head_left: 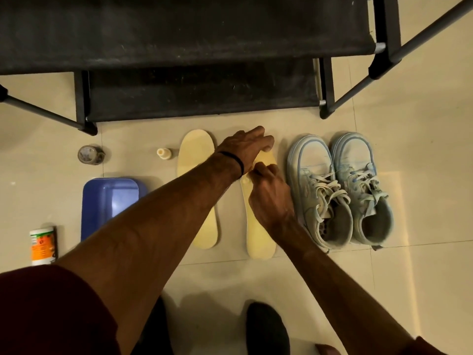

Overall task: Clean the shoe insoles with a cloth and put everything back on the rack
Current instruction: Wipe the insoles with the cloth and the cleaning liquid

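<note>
Head camera looks straight down for me onto a pale tiled floor (422, 278). Nearest the lens I see dark red sleeves at both lower corners and a black-socked foot (266, 329) at the bottom edge. At lower left an orange-and-white canister (42, 245) lies by a blue tray (110, 203).

Both my forearms reach forward and meet over the right insole (258, 237), which lies flat on the tiles between the left insole (198, 180) and the pair of pale sneakers (340, 193). My right hand (271, 201) sits over the middle of that insole with its fingers curled, pinching something small and pale against it; I cannot tell whether it is a cloth. My left hand (247, 148), a black band at the wrist, crosses over to the toe end of the same insole and presses down on it with fingers nearly straight and together. The left insole lies untouched, just beside the forearm, yellow side up.

The sneakers stand side by side, laces loose, toes pointing toward the rack. Farther left, a small cream bottle (163, 153) stands near the left insole's toe, and a roll of tape (89, 155) rests well apart from it.

Beyond everything, the black shoe rack (199, 96) spans the top, two dusty fabric shelves on dark tube legs.
</note>
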